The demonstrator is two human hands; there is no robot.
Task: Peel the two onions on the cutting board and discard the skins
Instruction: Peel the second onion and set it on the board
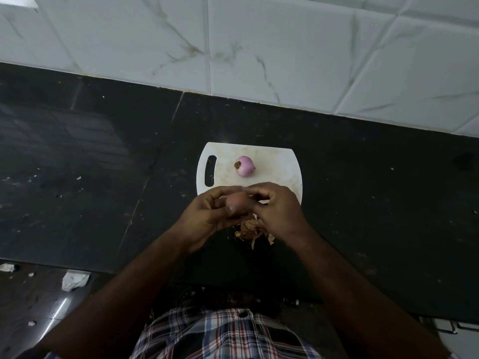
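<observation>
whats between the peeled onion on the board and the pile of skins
In the head view, both hands, left hand and right hand, holding the brown unpeeled onion, lie between the peeled pink onion and the papery skin pile.

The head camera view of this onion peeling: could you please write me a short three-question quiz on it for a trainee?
1. True or false: the peeled onion lies on the cutting board.
2. Where is the pile of skins?
A. in the board's handle slot
B. on the dark counter at the board's near edge, under the hands
C. against the tiled wall
3. Fill in: the left hand and right hand together hold the second ____ above the board's near edge.

Key: 1 true; 2 B; 3 onion.
</observation>
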